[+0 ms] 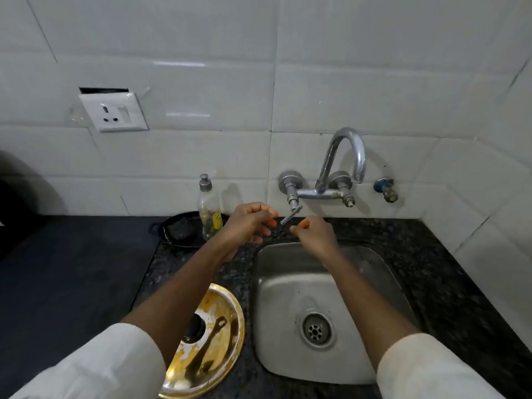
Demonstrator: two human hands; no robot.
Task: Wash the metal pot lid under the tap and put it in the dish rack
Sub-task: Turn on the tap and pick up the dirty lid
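Soiled metal pot lid (211, 338) on the counter (86, 269) at the sink's (290, 355) left rim; left hand (247, 226) loosely curled, empty; right hand (315, 234) fingers closed near the tap lever (291, 215), contact unclear.

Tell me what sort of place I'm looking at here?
Most likely a home kitchen. A steel sink is set in a dark speckled counter, with a wall-mounted tap on white tiles above it, and a dish soap bottle and a dirty metal pot lid lie beside the sink.
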